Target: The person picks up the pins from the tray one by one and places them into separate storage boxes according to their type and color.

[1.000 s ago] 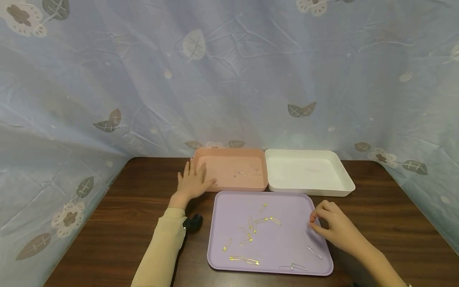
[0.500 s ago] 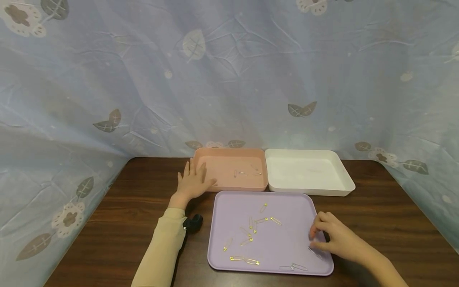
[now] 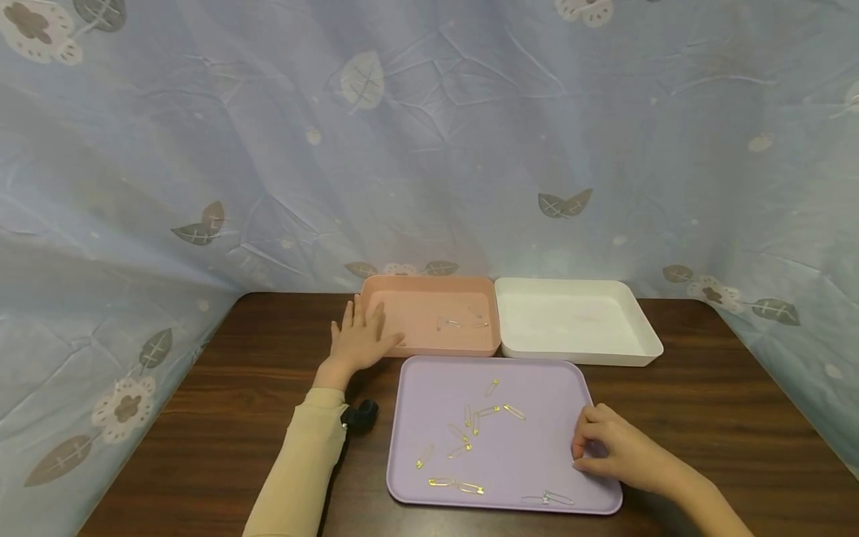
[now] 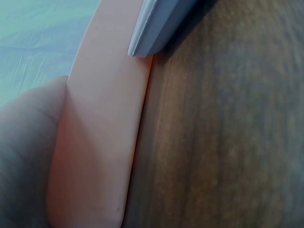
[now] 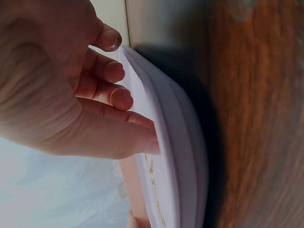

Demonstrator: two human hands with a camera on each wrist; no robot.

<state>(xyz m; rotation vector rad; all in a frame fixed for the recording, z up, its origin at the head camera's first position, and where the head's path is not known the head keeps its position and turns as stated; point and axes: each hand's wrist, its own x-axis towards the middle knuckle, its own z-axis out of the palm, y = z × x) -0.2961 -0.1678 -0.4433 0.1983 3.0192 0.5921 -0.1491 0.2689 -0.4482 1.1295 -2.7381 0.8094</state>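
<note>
My left hand [image 3: 359, 343] lies with spread fingers over the left rim of the pink tray [image 3: 396, 353]; the left wrist view shows part of it against that tray's wall [image 4: 95, 142]. Over the right side of the lilac tray [image 3: 530, 403], my right hand [image 3: 614, 451] brings thumb and index fingertip together on a silver safety pin, which the fingers hide. In the right wrist view this hand [image 5: 90, 95] reaches over the tray's rim [image 5: 166, 142], other fingers curled. Two silver safety pins [image 3: 546, 498] lie near the front edge. Several gold safety pins [image 3: 456, 485] are scattered left and centre.
Several silver safety pins [image 3: 453, 324] lie in the pink tray. Beside it stands a white tray [image 3: 570, 321], its front wall close behind the lilac one. All rest on a dark wooden table [image 3: 201, 418], with a patterned blue curtain [image 3: 429, 149] behind.
My right hand has moved down and slightly left onto the lone silver safety pin at the right, and its thumb and index finger have closed there. The left hand has stayed put.
</note>
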